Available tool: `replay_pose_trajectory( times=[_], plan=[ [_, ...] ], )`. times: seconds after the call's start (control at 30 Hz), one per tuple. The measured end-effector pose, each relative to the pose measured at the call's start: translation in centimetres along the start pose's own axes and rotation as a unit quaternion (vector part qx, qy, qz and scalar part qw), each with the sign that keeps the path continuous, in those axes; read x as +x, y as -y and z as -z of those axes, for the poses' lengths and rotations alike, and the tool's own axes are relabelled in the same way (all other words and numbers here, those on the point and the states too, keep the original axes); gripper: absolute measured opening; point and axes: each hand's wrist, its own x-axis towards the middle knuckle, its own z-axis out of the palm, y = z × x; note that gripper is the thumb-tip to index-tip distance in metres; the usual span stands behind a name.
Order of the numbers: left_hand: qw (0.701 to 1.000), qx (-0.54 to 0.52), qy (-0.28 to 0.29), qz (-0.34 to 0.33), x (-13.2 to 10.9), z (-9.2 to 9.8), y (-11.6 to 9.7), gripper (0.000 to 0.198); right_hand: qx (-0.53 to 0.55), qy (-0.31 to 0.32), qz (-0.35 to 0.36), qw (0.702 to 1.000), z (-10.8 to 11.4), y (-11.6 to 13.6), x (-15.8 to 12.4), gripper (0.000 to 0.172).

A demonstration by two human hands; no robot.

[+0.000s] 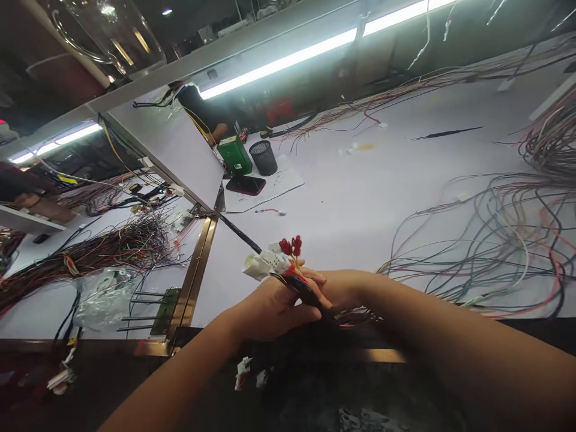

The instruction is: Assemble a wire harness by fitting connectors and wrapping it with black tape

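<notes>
White connectors (265, 264) and red caps (291, 246) top a wire bundle (306, 291), lower centre of frame, at the near edge of the counter (360, 210). Step in hand, judged: gathering the wires together. Next move seems to call for a steady left hold while the right evens the strands. Left hand (276, 303): fingers curled closed around the bundle. Right hand (326, 287): fingers touching it; closure partly hidden, cannot tell.

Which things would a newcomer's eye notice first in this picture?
Probably the wire bundle with white connectors and red pieces, held by the left hand and right hand near the lower middle. Next, the bright tube light slanting across the top, then the loose coloured wires spread at the right.
</notes>
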Motion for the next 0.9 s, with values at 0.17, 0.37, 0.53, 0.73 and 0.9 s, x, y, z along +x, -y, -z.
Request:
replay_pose_trajectory(
  times=[0.17,0.37,0.53,0.73,0.9],
  plan=[
    [0.994,0.062,-0.016,0.086,0.4,0.0,0.3,0.03,0.199,0.005,-0.163,0.966,0.6,1.0,-3.1,0.023],
    [0.982,-0.045,0.035,0.179,2.3,1.9,1.0,0.031,0.208,-0.125,-0.136,0.961,-1.1,1.1,-6.0,0.037],
    [0.947,-0.205,0.158,0.192,3.6,3.1,2.1,0.032,0.146,-0.16,-0.114,0.97,-2.6,0.2,-5.6,0.024],
    [0.946,-0.238,0.089,0.201,3.4,2.7,1.8,0.031,0.006,-0.264,0.017,0.964,-3.5,1.1,-4.8,0.04],
    [0.948,-0.25,0.0,0.199,2.1,2.3,1.7,0.028,0.043,-0.301,-0.055,0.951,-3.6,1.2,-5.0,0.018]
  ],
)
